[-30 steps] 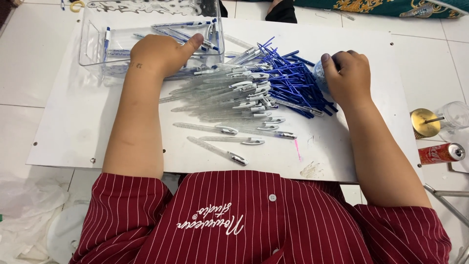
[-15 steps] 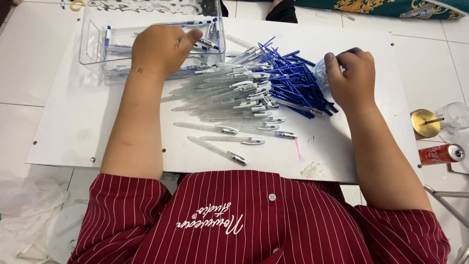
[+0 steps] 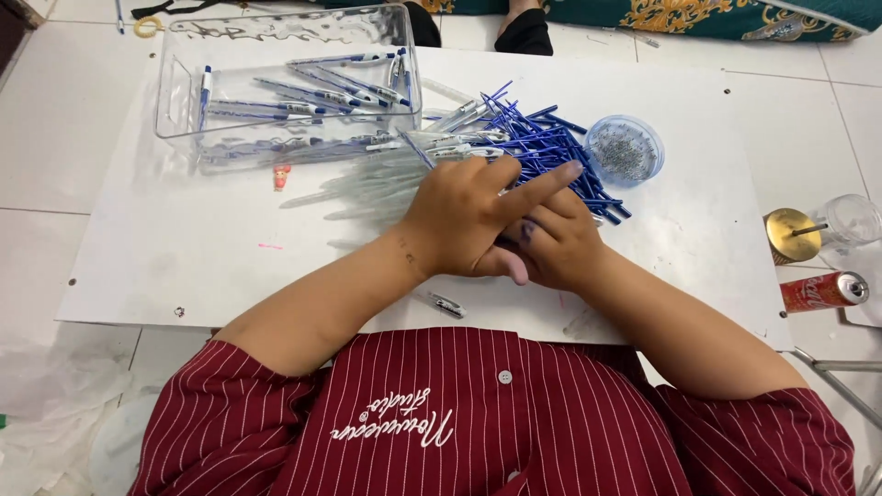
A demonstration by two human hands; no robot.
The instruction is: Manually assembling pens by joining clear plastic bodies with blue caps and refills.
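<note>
Head view
Left hand (image 3: pixel 469 216): laid over the right hand (image 3: pixel 551 248), forefinger out; whether either clasps anything cannot be told
Blue refills (image 3: pixel 542 138): loose heap just beyond the hands on the white board (image 3: pixel 165 257)
Clear barrels (image 3: pixel 367 188): left of the refills
Clear tray (image 3: pixel 184 92): finished pens, further left

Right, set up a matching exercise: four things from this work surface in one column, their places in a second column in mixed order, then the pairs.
Things:
1. clear tray
2. round clear dish
3. red can
4. blue refills

Places:
A. on the floor tiles, far right
B. far left of the white board
C. heaped just beyond the hands
D. right of the blue heap

Pairs: 1-B, 2-D, 3-A, 4-C
</note>
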